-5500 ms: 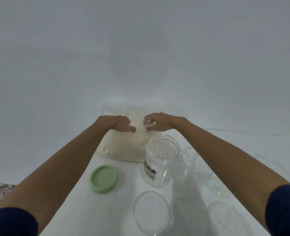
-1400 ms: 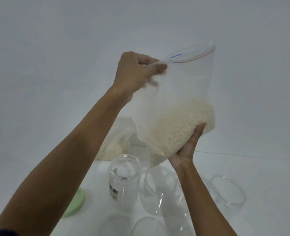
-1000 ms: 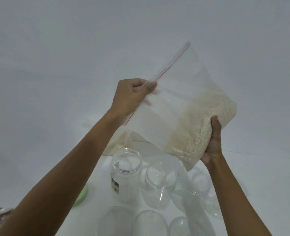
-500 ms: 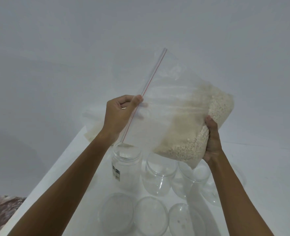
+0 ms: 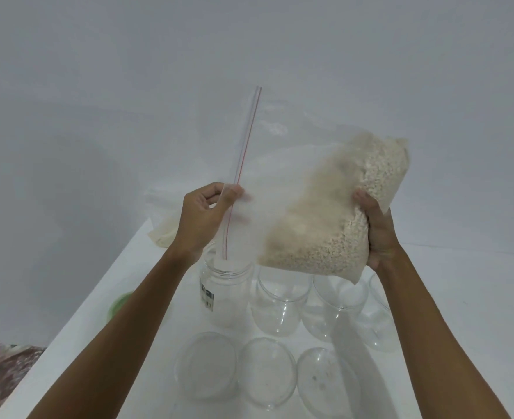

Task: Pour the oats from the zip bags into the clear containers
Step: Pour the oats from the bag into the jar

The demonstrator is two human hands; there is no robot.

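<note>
At frame centre, the zip bag [image 5: 325,213] is tipped: left hand [image 5: 202,214] pinches its mouth over the jar [image 5: 225,282], right hand [image 5: 376,231] clamps its base, so oats slide in.

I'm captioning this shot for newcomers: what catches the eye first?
The big zip bag of oats, held tilted in mid-air, right hand under its full end and left hand pinching its mouth over the labelled clear jar. Beside and before the jar, empty clear containers crowd the white table.
</note>
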